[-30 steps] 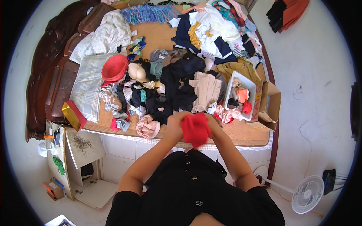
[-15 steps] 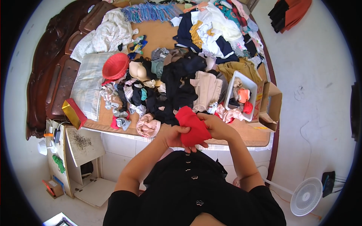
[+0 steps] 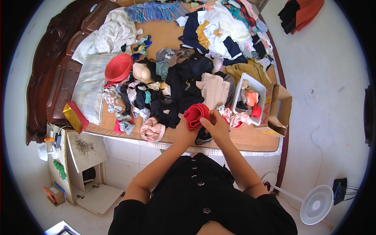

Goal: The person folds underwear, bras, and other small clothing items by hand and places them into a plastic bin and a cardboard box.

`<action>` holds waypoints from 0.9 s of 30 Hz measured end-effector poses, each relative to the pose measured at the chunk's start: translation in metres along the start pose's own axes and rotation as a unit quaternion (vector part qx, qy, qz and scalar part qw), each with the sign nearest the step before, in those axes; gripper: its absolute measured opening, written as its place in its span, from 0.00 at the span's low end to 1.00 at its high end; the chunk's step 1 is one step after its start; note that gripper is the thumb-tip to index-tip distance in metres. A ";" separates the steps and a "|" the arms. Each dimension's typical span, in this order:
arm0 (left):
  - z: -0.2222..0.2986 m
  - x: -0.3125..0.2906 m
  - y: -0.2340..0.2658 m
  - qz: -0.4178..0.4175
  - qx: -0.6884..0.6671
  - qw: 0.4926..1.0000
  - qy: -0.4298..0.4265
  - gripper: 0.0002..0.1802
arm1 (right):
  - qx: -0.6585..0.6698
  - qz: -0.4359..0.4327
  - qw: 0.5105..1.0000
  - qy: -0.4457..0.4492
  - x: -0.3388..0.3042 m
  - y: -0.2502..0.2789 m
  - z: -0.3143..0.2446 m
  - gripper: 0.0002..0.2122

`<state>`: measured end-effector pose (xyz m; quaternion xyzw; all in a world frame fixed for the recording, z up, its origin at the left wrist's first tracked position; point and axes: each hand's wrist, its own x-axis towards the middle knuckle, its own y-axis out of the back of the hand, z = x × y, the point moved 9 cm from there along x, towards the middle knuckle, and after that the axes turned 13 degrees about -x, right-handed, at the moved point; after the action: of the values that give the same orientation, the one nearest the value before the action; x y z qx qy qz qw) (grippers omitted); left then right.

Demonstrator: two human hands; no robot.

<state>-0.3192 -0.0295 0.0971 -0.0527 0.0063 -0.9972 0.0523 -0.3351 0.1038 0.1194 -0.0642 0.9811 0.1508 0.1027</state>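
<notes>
Above the bed [image 3: 250, 140], rolled red cloth [image 3: 194, 115], likely soft and lightweight, is pinched by both hands [image 3: 185, 131] [image 3: 218, 128], best held mid-roll.

White fan [image 3: 316, 204], dark carved headboard [image 3: 40, 90], plaid pillow [image 3: 92, 86]

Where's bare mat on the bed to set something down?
Near edge: mat between the right hand, pink clothes and cardboard box. Farther back: a patch between white bedding, blue fringed cloth and navy garment. Crowded: the middle, heaped with black clothes, and the white bin, partly filled. Left hand and right are both on the red cloth.
</notes>
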 end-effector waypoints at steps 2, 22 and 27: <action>0.019 0.001 -0.003 0.005 0.156 0.988 0.013 0.33 | 0.021 0.022 0.999 -0.015 0.003 -0.001 0.010 0.10; -0.043 -0.023 -0.010 0.107 -0.574 0.756 0.297 0.24 | 0.466 -0.119 0.874 -0.069 -0.014 -0.032 0.016 0.07; -0.029 -0.027 -0.030 0.073 -0.620 0.717 0.310 0.24 | 0.400 -0.068 0.912 -0.053 0.005 -0.003 0.028 0.06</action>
<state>-0.2982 0.0034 0.0662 0.2393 0.6424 -0.7242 0.0755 -0.3343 0.1087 0.0910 -0.0758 0.9456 -0.2589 0.1817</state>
